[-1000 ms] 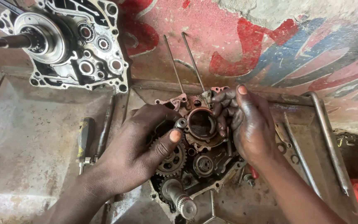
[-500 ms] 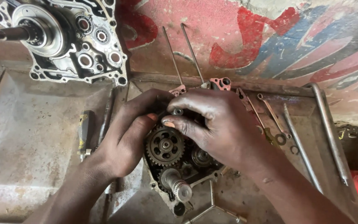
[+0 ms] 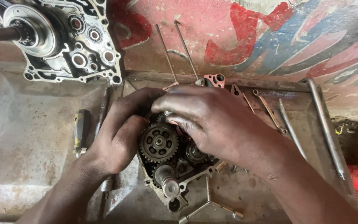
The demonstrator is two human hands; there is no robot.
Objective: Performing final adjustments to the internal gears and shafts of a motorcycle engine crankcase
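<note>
We see our left hand pressed against the left side of an engine case half, its fingers curled over the top edge, so its grip is narrow and set on the casting. Our right hand lies across the upper part of the same case, fingers bent down toward the inside; we cannot tell what its grip closes on, since the fingertips hide it. The case sits in the middle of a shallow, rusty metal tray that serves as our desk, worn to bare grey patches and stained with oil. Inside the case a large toothed gear lies flat just beside the left hand's thumb, a smaller gear sits to its right under the right hand, and a short shaft stands up just below them. Two thin studs rise from the case's far edge.

On the tray to the left lie a screwdriver with a yellow and black handle and a dark rod. A three-armed wrench rests near the case's lower edge. Long metal bars lean along the tray's right rim. Another engine case half, with round bearings and a shaft, stands at the upper left. Behind is a rough wall painted red and blue, peeling.
</note>
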